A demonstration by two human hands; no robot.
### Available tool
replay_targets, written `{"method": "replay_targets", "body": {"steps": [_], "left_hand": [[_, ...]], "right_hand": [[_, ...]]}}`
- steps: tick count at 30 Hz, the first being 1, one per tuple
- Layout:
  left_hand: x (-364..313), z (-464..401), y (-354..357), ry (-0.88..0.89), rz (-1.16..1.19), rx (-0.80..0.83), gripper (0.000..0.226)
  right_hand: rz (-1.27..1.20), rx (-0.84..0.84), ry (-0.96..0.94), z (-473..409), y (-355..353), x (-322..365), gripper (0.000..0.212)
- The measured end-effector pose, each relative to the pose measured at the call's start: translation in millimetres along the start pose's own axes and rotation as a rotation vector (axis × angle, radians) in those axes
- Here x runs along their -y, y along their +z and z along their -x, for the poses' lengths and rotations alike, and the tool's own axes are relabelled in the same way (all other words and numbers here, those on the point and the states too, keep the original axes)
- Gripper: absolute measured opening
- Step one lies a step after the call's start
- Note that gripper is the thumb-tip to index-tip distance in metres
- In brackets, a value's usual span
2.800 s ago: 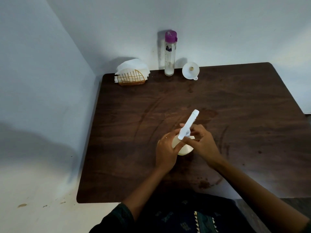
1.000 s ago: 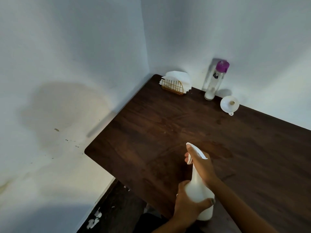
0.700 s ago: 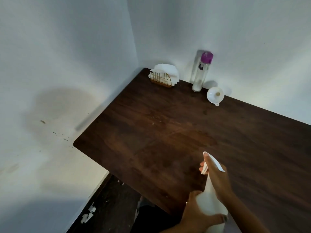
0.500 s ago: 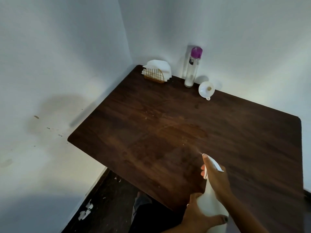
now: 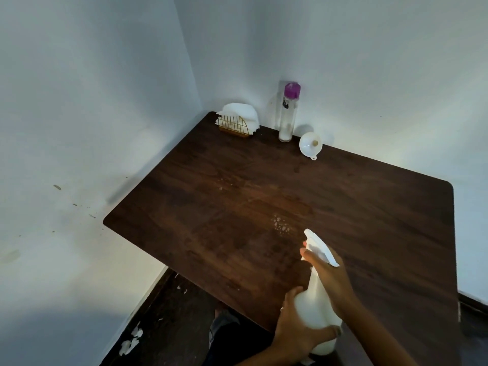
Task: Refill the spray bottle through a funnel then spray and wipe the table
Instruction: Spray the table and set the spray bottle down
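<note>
Now both hands grip the smooth white plastic bottle (image 5: pixel 315 307): left hand (image 5: pixel 295 328) round its bulbous base, right hand (image 5: pixel 330 278) at the neck (droplets (image 5: pixel 280 226) bead just beyond, on the dark woodgrain bench (image 5: pixel 211 207)).

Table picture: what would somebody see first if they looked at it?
Probably the white spray bottle at the bottom, held by both hands: the left hand grips its body, the right hand its neck and trigger. Just ahead of the nozzle, pale droplets speckle the dark wooden table. Against the far wall stand a napkin holder, a purple-capped bottle and a white funnel.
</note>
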State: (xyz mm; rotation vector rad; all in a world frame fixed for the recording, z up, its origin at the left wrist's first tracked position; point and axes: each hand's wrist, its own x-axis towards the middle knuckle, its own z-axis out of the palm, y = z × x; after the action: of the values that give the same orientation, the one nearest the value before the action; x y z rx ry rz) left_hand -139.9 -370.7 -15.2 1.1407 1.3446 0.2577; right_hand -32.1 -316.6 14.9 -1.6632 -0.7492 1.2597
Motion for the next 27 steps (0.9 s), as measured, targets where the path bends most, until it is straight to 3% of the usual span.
{"method": "replay_targets", "body": {"steps": [4, 8, 14, 17, 21, 27], "left_hand": [[-10.9, -14.7, -0.6, 0.072, 0.023, -0.124, 0.119], [-25.9, -33.8, -0.8, 0.135, -0.021, -0.222, 0.121], [-56.0, -68.1, 3.0, 0.226, -0.151, -0.366, 0.125], [-81.0, -98.9, -3.4, 0.256, -0.169, -0.283, 0.129], [-114.5, -146.8, -8.7, 0.281, -0.154, -0.156, 0.104], [-183.1, -218.3, -5.1, 0.324, -0.309, 0.047, 0.098]], "right_hand": [[0.079, -0.056, 0.025, -3.0, 7.0, 1.1, 0.022], [0.168, -0.279, -0.034, -9.9, 10.3, 10.3, 0.052], [0.252, -0.295, -0.153, -45.0, -9.3, 31.3, 0.044], [0.247, -0.369, -0.228, -72.7, -20.8, 47.2, 0.04], [0.203, -0.422, -0.294, -118.9, -35.5, 71.7, 0.045], [0.162, -0.514, -0.368, -201.3, -73.6, 106.7, 0.054]]}}
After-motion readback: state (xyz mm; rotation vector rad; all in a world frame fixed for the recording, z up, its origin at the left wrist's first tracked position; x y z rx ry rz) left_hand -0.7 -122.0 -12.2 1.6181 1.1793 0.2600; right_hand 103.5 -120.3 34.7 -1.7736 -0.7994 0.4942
